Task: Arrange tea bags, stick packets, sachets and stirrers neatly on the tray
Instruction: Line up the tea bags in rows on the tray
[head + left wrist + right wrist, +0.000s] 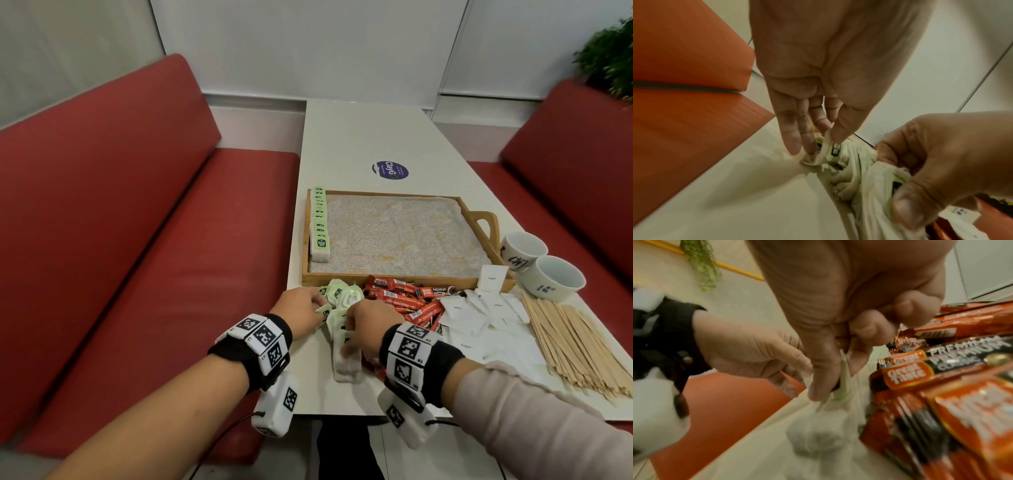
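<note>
loose tea bags [337,301] lay heaped on the table in front of the tray [387,276]. my left hand [301,303] pinched one tag; my right hand [364,323] clutched several. judged them light, limp, tearable: best gripped by the paper tags.

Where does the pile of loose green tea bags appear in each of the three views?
Head: the tea bags lie at lower centre, below the tray, under both hands.
Left wrist: lower centre, between the two hands.
Right wrist: lower centre, blurred, pinched by the right hand.
Shared landmark: red stick packets.
</note>
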Available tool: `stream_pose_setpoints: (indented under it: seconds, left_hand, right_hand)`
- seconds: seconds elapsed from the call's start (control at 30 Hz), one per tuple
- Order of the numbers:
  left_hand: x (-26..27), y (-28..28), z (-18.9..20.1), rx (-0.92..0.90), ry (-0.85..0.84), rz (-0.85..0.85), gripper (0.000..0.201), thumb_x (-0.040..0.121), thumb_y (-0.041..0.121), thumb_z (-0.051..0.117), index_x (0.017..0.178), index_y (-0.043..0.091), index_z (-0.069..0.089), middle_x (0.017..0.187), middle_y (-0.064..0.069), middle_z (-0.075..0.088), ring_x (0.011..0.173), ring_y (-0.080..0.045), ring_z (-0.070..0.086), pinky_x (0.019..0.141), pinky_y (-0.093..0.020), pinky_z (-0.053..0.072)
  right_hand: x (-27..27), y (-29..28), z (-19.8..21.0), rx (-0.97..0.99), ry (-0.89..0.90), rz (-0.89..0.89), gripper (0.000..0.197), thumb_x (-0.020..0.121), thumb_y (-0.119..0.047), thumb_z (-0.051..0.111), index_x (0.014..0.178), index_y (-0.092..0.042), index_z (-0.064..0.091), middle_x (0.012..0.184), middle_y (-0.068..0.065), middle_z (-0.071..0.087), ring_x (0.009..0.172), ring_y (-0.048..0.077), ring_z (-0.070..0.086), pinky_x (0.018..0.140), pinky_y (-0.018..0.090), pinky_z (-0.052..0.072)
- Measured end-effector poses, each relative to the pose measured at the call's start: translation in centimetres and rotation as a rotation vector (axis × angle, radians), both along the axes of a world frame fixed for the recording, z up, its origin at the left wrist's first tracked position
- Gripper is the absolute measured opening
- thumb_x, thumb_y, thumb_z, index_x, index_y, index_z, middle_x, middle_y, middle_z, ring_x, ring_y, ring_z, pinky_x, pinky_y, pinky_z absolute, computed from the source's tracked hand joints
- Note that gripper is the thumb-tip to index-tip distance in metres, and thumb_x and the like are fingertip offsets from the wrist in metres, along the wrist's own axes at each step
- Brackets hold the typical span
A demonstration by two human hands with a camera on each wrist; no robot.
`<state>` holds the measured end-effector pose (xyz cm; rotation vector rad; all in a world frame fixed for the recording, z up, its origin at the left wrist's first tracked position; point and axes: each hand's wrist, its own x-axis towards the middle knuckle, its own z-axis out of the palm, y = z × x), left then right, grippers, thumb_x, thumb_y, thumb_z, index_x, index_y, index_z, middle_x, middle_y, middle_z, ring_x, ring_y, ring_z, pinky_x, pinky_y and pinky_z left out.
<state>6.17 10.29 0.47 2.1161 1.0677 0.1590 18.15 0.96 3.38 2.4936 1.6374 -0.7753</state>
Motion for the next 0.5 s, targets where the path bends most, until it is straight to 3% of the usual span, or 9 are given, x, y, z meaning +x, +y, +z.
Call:
stream_pose_setpoints:
  seconds: [0.13, 0.37, 0.5]
  left_hand:
    - [-0.2, 0.4, -0.1, -0.036, -0.019, -0.005, 0.017, 0.086, 0.014, 0.061, 0.102, 0.016, 0.066, 0.079, 0.009, 0.059, 0.073, -0.005, 0.054, 0.064, -0.013, 0.042]
    - [-0.5, 0.5, 0.5, -0.052, -0.026, -0.031, 0.018, 0.091, 0.017, 0.058, 0.108, 0.017, 0.064, 0.092, 0.006, 0.061, 0.084, -0.007, 0.055, 0.070, -0.016, 0.041]
    - [-0.2, 0.5, 2.4, -0.195, -0.360, 0.076, 0.019, 0.100, 0.023, 0.042, 0.106, 0.019, 0.060, 0.102, 0.002, 0.062, 0.090, -0.012, 0.055, 0.075, -0.025, 0.042]
  right_hand:
    - [1.0, 0.6, 0.8, 0.011, 0.086, 0.011, 0.036, 0.067, -0.028, 0.082, 0.059, -0.022, 0.047, 0.063, -0.006, 0.051, 0.059, 0.012, 0.047, 0.050, 0.022, 0.035]
    - [2.7, 1.7, 3.0, 0.106, 0.204, -0.028, 0.036, 0.067, -0.029, 0.085, 0.066, -0.023, 0.049, 0.061, -0.007, 0.052, 0.055, 0.011, 0.047, 0.052, 0.022, 0.038]
    - [3.0, 2.5, 4.7, 0.201, 0.341, -0.040, 0.032, 0.069, -0.021, 0.083, 0.066, -0.020, 0.052, 0.060, -0.007, 0.054, 0.049, 0.008, 0.046, 0.051, 0.020, 0.038]
